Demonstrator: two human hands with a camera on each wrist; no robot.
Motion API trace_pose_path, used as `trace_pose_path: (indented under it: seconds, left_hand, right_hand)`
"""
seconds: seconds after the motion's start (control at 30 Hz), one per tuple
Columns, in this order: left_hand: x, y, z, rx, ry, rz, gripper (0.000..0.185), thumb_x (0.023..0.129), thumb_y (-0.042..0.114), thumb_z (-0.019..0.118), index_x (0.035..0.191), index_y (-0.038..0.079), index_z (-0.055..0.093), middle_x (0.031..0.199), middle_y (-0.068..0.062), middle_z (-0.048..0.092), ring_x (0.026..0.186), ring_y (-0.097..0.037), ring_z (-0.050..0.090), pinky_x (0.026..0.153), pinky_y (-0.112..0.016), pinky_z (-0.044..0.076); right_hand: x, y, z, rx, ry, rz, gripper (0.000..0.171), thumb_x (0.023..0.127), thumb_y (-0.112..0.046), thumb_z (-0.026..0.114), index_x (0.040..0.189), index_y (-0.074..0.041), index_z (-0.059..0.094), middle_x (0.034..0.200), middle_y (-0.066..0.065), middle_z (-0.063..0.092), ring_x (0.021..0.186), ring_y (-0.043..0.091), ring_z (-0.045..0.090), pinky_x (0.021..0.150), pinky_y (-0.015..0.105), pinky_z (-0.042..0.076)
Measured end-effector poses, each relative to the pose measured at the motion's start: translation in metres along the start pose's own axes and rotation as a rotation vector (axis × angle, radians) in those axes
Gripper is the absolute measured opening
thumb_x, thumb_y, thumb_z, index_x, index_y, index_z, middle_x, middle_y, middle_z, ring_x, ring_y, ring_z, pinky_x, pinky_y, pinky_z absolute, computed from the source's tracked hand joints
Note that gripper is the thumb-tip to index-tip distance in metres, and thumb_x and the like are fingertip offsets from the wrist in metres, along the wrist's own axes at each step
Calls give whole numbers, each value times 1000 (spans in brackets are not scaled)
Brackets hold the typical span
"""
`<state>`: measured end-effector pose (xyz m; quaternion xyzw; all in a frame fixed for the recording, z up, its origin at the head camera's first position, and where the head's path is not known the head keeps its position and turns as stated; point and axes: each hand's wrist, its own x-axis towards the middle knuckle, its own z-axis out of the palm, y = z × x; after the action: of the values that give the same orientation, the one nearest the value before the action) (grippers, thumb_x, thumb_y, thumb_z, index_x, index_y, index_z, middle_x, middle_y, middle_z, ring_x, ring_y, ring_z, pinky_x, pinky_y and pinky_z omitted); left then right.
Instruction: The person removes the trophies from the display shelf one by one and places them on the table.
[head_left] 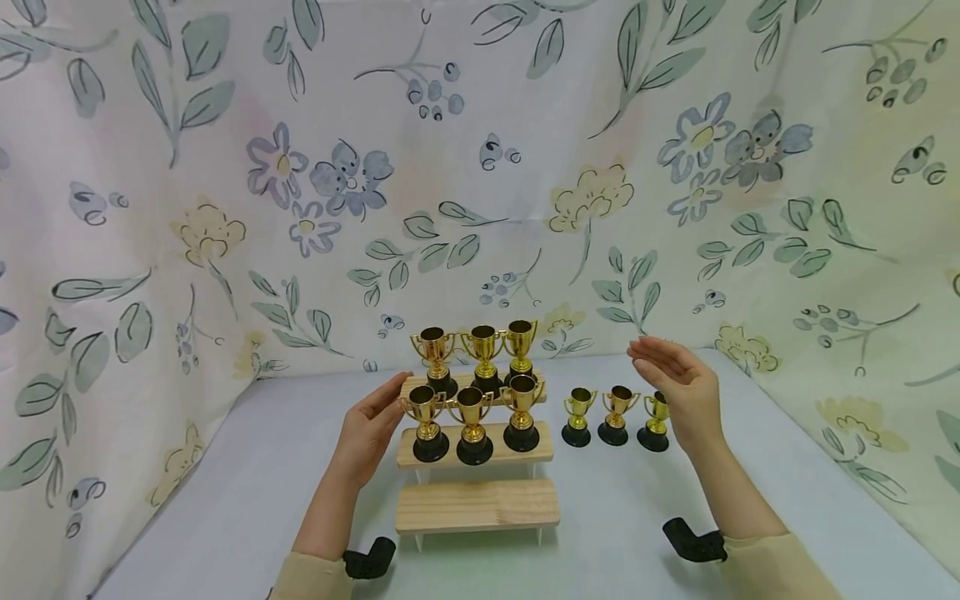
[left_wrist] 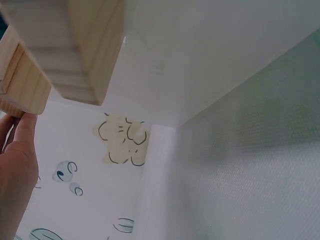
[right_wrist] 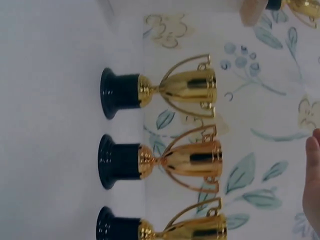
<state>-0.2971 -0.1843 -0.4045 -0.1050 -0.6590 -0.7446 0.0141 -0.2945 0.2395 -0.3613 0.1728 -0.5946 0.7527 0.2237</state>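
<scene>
A wooden stand has three stepped shelves. Three gold trophy cups with black bases, such as the middle trophy (head_left: 484,350), stand on its top shelf (head_left: 408,385); three more, including one trophy (head_left: 472,417), stand on the middle shelf (head_left: 491,435). My left hand (head_left: 367,437) is at the stand's left side, its fingertips against the end of a wooden shelf (left_wrist: 35,95) in the left wrist view. To the right, three trophies line up on the table, the middle one rose-gold (right_wrist: 195,159). My right hand (head_left: 686,392) is raised by the rightmost trophy (head_left: 656,417), partly covering it and holding nothing.
The bottom shelf (head_left: 476,506) is bare pale wood on thin clear legs. A white cloth (head_left: 615,517) covers the table. Behind hangs a floral curtain (head_left: 480,200), which also runs along both sides. A black wrist mount (head_left: 693,542) juts from each forearm.
</scene>
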Motion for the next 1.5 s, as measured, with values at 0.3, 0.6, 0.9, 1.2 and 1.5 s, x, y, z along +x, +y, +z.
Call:
trace_pose_path:
  seconds: [0.3, 0.6, 0.9, 1.2, 1.5]
  left_hand:
    - [-1, 0, -1, 11, -14, 8, 60, 100, 18, 58, 154, 7, 34, 161, -9, 31, 137, 3, 44, 106, -6, 41]
    - [-3, 0, -2, 22, -19, 13, 61, 100, 20, 57, 154, 8, 33, 162, -9, 30, 130, 12, 47, 107, -6, 39]
    - [-3, 0, -1, 15, -17, 17, 61, 100, 18, 57, 154, 6, 32, 161, -9, 31, 129, 12, 48, 106, -5, 40]
    - [-2, 1, -1, 13, -15, 14, 60, 100, 18, 57, 154, 7, 33, 159, -5, 35, 134, 6, 47, 106, -6, 40]
    - [-1, 2, 1, 13, -13, 13, 59, 100, 16, 57, 154, 7, 34, 160, -9, 34, 127, 11, 50, 106, -6, 41]
  right_hand:
    - [-11, -9, 37, -89, -208, -26, 36, 91, 6, 64, 126, 9, 58, 113, -8, 73, 106, 5, 70, 87, 17, 59]
    - [-17, -4, 62, -109, -349, -4, 39, 90, 3, 67, 128, 8, 57, 117, -11, 71, 110, 5, 68, 90, 20, 59]
    - [-21, 6, 80, -139, -378, 5, 42, 88, 0, 69, 127, 11, 56, 116, -12, 71, 109, 4, 67, 91, 20, 58]
    - [-23, 12, 91, -183, -379, 50, 43, 87, -5, 73, 127, 3, 60, 117, -16, 69, 107, 2, 66, 90, 20, 58]
    - [-25, 13, 98, -226, -355, 71, 42, 85, -7, 76, 125, -2, 64, 115, -19, 67, 101, 1, 65, 86, 20, 59]
